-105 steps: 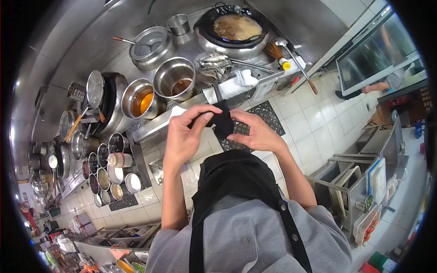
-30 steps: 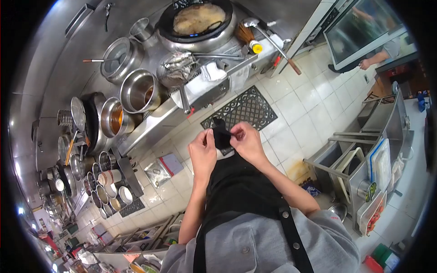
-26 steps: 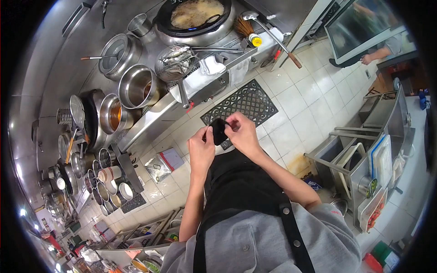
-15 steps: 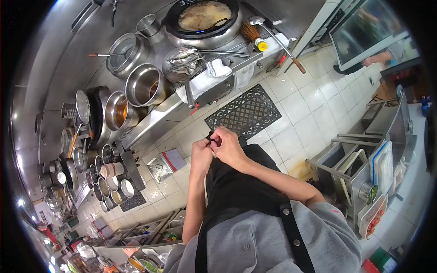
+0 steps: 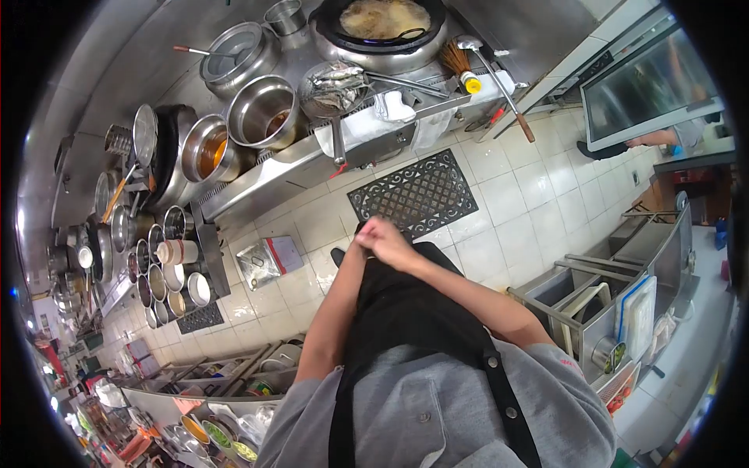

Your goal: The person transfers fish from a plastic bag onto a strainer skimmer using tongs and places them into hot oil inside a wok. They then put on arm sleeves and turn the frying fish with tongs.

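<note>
My right hand (image 5: 384,240) is closed, its fingers curled and slightly blurred, over the end of my left forearm (image 5: 341,290). Most of my left hand lies hidden behind it, so its fingers do not show. Both hands meet in front of the black apron (image 5: 398,312) at waist height. Whatever may be between the fingers cannot be made out. Beyond them a patterned black mat (image 5: 413,193) lies on the tiled floor.
Along the stove stand a wok of bubbling oil (image 5: 382,19), a strainer holding fish (image 5: 334,87) and steel pots (image 5: 265,113). A long-handled ladle (image 5: 499,82) rests near a brush (image 5: 454,58). Steel sinks (image 5: 577,288) stand right. Another person's arm (image 5: 654,139) shows behind a glass door.
My right hand has shifted over my left, which is now mostly covered; a small dark thing seen between the fingers earlier is no longer distinct. The view has turned slightly.
</note>
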`<state>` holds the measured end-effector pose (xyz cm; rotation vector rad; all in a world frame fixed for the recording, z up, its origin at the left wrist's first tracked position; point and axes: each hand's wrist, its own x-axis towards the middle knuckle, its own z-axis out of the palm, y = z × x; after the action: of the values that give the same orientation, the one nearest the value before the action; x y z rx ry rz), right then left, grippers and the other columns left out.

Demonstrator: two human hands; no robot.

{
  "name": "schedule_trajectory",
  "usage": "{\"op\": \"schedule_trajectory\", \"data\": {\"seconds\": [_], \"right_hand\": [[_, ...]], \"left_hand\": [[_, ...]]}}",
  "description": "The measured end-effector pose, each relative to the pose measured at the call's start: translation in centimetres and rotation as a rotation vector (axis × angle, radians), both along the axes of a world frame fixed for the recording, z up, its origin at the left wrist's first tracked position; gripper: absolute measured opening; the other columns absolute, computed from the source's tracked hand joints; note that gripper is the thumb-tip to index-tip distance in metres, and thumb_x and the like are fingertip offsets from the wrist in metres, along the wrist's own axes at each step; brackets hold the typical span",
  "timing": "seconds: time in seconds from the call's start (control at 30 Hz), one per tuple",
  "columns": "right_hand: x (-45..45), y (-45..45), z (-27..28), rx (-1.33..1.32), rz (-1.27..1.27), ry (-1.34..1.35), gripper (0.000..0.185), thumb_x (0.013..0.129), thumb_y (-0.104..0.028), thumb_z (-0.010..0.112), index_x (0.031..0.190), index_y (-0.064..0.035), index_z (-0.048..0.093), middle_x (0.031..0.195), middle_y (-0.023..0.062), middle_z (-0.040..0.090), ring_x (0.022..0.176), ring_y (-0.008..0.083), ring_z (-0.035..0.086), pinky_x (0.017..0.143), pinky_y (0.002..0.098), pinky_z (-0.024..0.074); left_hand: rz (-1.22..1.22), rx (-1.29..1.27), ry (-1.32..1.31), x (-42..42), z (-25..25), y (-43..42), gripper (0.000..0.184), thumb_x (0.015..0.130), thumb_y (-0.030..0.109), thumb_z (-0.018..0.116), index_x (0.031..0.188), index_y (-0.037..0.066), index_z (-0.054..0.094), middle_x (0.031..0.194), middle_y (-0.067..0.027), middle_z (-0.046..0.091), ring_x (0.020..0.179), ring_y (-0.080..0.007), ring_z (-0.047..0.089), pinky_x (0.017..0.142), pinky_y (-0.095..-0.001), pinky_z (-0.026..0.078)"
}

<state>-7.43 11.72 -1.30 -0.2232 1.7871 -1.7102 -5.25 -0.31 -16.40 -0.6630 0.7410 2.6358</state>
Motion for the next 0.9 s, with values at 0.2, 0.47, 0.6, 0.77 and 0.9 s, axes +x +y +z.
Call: {"op": "schedule_trajectory", "data": {"seconds": [0.2,0.47,0.6,0.77,0.9], "right_hand": [[5.0,-5.3,11.3,0.067,0.500,0.433,0.029,0.079,-0.009,0.061,0.105,0.0014,0.054,0.088,0.0254,0.067,0.087,0.0467,0.066,0.074,0.0563,0.0504],[9.9,-4.9,25.3,-0.131,0.724,0.410,0.026,0.084,-0.003,0.059,0.103,0.0063,0.045,0.085,0.0272,0.068,0.078,0.0475,0.069,0.068,0.0553,0.0530],[10.3,-2.8,29.7,-0.319,0.873,0.339,0.024,0.080,0.003,0.058,0.100,0.0065,0.045,0.079,0.0237,0.063,0.067,0.0468,0.066,0.062,0.0532,0.0511],[8.4,-1.7,30.6,-0.360,1.000,0.553,0.043,0.078,0.000,0.062,0.116,0.0138,0.050,0.101,0.0226,0.062,0.096,0.0326,0.063,0.073,0.0420,0.0540],[5.7,-2.1,26.2,-0.414,0.588,0.856,0.002,0.081,0.002,0.058,0.082,0.0000,0.060,0.086,0.0146,0.057,0.079,0.0295,0.061,0.065,0.0395,0.0519]], "left_hand": [[-0.148,-0.551,-0.017,1.8,-3.6,-4.6,0.030,0.097,0.019,0.057,0.120,0.003,0.066,0.108,-0.0093,0.071,0.101,-0.0205,0.067,0.092,-0.0349,0.053],[-0.142,-1.826,0.605,0.5,-12.7,-14.6,0.035,0.099,0.029,0.062,0.124,0.005,0.068,0.108,-0.0097,0.073,0.103,-0.0194,0.067,0.095,-0.0329,0.053],[-0.188,-1.624,0.175,1.3,-4.4,-17.6,0.036,0.104,0.032,0.054,0.127,0.008,0.068,0.127,-0.0080,0.070,0.116,-0.0204,0.067,0.096,-0.0334,0.053],[-0.571,-2.486,0.122,0.7,-8.7,-24.3,0.038,0.095,0.031,0.061,0.126,0.010,0.068,0.119,-0.0115,0.071,0.115,-0.0266,0.067,0.095,-0.0440,0.054],[-0.880,-2.193,-0.418,-3.3,4.2,-19.1,0.063,0.089,0.054,0.066,0.134,0.010,0.062,0.128,-0.0179,0.066,0.121,-0.0423,0.061,0.094,-0.0600,0.051]]}}
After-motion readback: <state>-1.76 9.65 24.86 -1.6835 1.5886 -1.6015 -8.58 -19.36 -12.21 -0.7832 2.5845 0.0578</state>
